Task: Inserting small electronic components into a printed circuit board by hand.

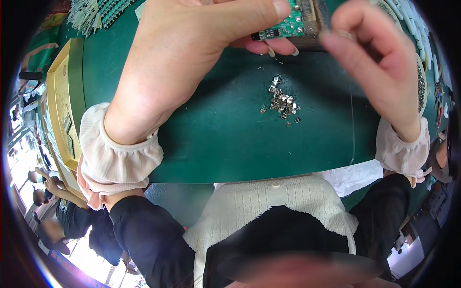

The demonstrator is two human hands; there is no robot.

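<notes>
Near the far edge of the view, my left hand (189, 41) grips a small green circuit board (295, 28), thumb on top and fingertips beneath. The board carries solder joints and small black parts. A dark, worn block (313, 19) stands right beside it. Just right of the block, my right hand (384, 60) has thumb and forefinger pinched together, somewhat blurred; what they hold, if anything, cannot be made out. Between my wrists, a loose pile of small shiny metal pieces (284, 102) lies on the green tabletop (230, 139).
A yellow box (65, 91) stands at the left edge of the table. Far left lie green boards (114, 10) beside a bundle of pale wires (85, 18). White tube-like pieces (418, 31) and a round tray of small parts (421, 84) line the right side. Other people (72, 216) sit at lower left.
</notes>
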